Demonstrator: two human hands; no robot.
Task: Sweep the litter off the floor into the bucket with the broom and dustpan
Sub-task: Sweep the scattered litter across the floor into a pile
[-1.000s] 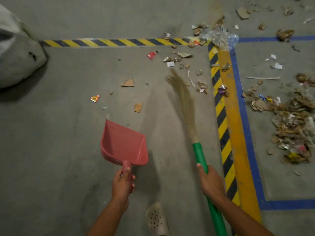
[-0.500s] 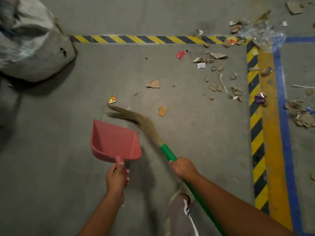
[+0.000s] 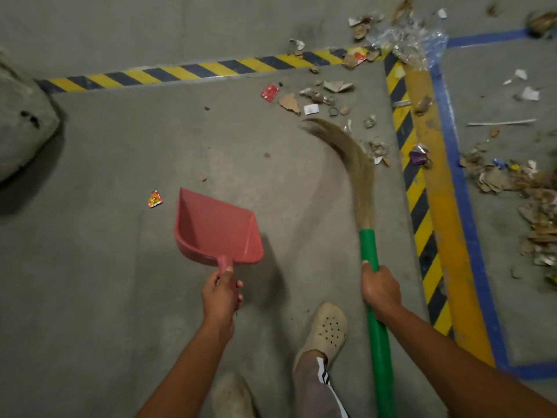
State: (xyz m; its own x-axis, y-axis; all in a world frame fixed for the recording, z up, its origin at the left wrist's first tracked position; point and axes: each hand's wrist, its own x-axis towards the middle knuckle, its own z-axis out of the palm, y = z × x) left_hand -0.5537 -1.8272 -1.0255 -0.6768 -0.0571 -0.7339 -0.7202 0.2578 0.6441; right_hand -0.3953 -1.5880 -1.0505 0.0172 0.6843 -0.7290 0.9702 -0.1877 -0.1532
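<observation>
Concrete floor [image 3: 120,297], wide and grey. Far left, big grey sack [image 3: 21,125], cut off by the frame edge. Black-yellow hazard tape [image 3: 187,70] across the top, turning down at right beside a yellow band [image 3: 446,236] and a blue line [image 3: 470,236]. Past the blue line, dense litter pile [image 3: 536,206]. Looser scraps [image 3: 316,95] inside the tape corner.

Broom [image 3: 369,251] right of centre: green handle, straw bristles [image 3: 346,146] bent leftward, tips blurred, just beside the nearest scraps. Right hand [image 3: 379,291] grip clamped round the green handle, well below the bristles.

Red dustpan [image 3: 217,227] left of the broom, mouth facing away. On the floor or lifted: cannot tell. Left hand [image 3: 220,294] grip clamped on the pan's stub handle, thumb on top, pan directly ahead of the knuckles.

Beige clog [image 3: 325,330] between the arms. Small yellow-red wrapper [image 3: 154,199] just left of the pan mouth.
</observation>
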